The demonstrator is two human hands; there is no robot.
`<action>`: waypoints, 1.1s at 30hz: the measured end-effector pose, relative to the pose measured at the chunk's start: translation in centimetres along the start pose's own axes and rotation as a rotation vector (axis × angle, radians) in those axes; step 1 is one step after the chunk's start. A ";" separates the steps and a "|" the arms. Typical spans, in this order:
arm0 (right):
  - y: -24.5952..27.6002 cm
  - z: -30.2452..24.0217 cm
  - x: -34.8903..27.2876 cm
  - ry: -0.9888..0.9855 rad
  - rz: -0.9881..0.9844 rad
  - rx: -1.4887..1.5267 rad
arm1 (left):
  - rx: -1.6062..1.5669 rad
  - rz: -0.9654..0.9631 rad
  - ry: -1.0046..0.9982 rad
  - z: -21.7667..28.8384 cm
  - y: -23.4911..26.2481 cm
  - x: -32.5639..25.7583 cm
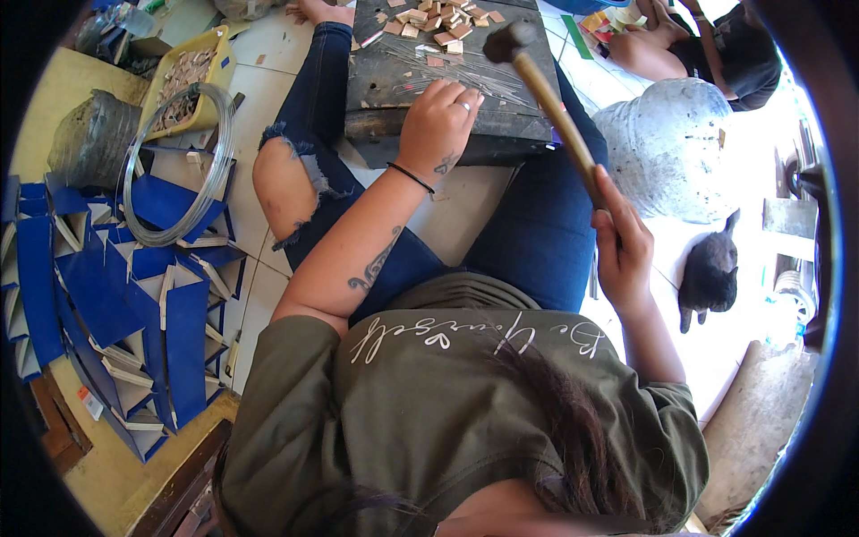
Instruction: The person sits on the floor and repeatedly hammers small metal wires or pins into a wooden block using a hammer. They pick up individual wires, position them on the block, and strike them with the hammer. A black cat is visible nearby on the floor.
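Hammer (559,116) raised over a littered block (376,98)

The right hand (624,240) wraps the handle's near end, probably to leave room for swing. Ahead and left of that grip, the left hand (437,125) is at the block's near edge; whether its curled fingers pinch anything, I cannot tell. Beyond them lie thin metal rods (483,80), then small wood pieces (438,20), presumably kept within reach. On the tiled floor (248,304), a black cat (711,277) is right of the hammer grip, a wire coil (159,238) far left over blue panels (98,295); another person (752,54) sits beyond, rightward.
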State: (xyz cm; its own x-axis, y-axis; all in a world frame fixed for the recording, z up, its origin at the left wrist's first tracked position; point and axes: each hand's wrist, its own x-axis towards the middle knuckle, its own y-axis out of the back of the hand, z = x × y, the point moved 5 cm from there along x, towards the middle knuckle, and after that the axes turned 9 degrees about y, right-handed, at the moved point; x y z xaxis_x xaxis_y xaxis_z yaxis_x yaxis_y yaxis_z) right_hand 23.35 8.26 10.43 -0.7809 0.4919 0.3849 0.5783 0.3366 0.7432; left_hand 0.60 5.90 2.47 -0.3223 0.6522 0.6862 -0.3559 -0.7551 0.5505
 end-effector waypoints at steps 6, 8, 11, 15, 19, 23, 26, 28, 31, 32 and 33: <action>-0.3 1.1 0.5 -0.068 -0.078 -0.018 | 0.002 -0.047 0.033 -0.4 -0.2 0.0; -0.2 1.5 0.9 -0.009 0.052 0.018 | -0.022 -0.021 0.034 -0.1 0.1 -0.1; -0.7 4.2 3.0 -0.027 0.080 -0.195 | -0.043 -0.033 0.057 0.2 0.6 0.5; -4.3 7.9 5.4 -0.170 0.078 -0.428 | -0.131 -0.077 0.139 -0.3 1.8 1.0; -6.7 9.4 6.1 -0.251 0.000 -0.506 | -0.267 -0.101 0.485 -6.0 4.0 -0.9; -6.8 7.8 7.7 -0.068 0.035 -0.699 | -0.476 -0.146 0.806 -18.5 8.8 -1.7; -6.9 6.0 9.3 0.127 0.027 -0.493 | -0.345 -0.047 0.969 -29.1 16.3 1.3; -7.7 5.5 10.8 0.144 -0.025 -0.458 | -0.435 0.006 0.917 -34.1 21.7 4.9; -9.4 5.1 12.7 0.185 -0.075 -0.455 | -0.531 -0.012 1.374 -39.3 25.1 5.1; -9.9 5.3 13.2 0.164 -0.101 -0.467 | -0.424 -0.064 1.369 -40.0 25.1 5.3; -10.5 5.4 13.6 0.140 -0.130 -0.477 | -0.316 -0.118 1.363 -40.1 24.1 5.1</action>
State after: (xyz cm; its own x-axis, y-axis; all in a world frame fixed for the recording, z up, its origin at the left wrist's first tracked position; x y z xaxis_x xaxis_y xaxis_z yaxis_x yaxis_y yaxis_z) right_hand 7.99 15.78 4.87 -0.8821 0.3470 0.3185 0.3284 -0.0319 0.9440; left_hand -44.83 -6.31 0.13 -0.7986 0.3987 -0.4509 -0.5612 -0.7640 0.3184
